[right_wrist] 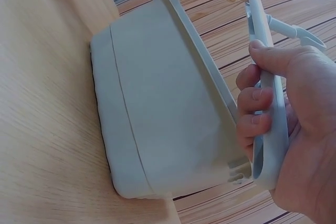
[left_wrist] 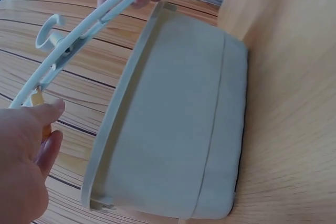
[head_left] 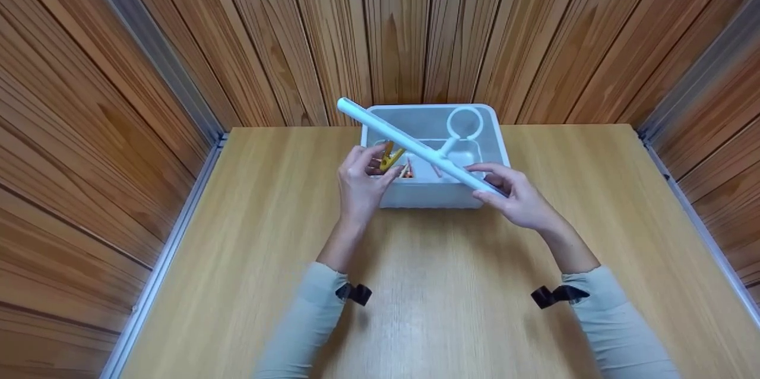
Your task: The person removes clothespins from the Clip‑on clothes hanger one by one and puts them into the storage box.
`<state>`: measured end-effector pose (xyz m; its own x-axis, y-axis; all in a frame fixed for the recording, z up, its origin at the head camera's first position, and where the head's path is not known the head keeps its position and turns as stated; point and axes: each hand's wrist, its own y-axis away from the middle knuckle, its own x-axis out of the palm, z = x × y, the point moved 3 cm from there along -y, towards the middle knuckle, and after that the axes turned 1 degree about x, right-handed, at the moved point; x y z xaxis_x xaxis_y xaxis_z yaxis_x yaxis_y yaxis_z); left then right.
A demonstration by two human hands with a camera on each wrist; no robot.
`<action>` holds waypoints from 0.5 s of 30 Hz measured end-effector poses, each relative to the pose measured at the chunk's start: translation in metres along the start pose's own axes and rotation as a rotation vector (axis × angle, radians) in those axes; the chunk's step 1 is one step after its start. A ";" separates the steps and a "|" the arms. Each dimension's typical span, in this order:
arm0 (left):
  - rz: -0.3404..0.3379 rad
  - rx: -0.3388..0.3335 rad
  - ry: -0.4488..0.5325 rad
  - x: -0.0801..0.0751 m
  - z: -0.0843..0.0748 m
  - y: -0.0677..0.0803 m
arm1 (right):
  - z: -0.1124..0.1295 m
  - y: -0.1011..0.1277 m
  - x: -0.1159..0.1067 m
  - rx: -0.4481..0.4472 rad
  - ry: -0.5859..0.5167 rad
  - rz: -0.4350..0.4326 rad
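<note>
The right hand (head_left: 522,198) grips 1 end of the white hanger bar (head_left: 409,144); the left hand (head_left: 362,180) pinches a yellow clothespin (head_left: 390,157) beside it. Steadying the bar likely helps the clip seat squarely.

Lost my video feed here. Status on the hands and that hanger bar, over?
Right hand grips white hanger bar over the white bin. Left hand pinches yellow clothespin at the bar. Nothing in the way.

Wooden table (head_left: 451,308) (pale grain) with wood-panelled walls (head_left: 119,70) around it
</note>
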<state>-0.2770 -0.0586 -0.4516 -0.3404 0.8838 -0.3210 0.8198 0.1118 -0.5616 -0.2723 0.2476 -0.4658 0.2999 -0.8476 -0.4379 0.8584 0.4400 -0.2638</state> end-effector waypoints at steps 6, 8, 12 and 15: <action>-0.072 0.078 -0.103 0.001 0.000 0.003 | -0.001 0.000 0.002 0.010 0.009 0.010; -0.061 0.074 -0.138 0.001 -0.001 0.003 | -0.001 0.000 0.002 0.019 0.013 0.012; 0.002 0.059 -0.178 0.000 -0.003 0.002 | -0.002 0.001 0.002 0.033 0.013 0.018; 0.052 0.027 -0.167 -0.002 -0.003 0.001 | -0.001 0.001 0.002 0.028 0.011 0.024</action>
<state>-0.2745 -0.0587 -0.4495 -0.3711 0.8000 -0.4715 0.8265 0.0532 -0.5603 -0.2710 0.2464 -0.4676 0.3162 -0.8336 -0.4529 0.8623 0.4516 -0.2291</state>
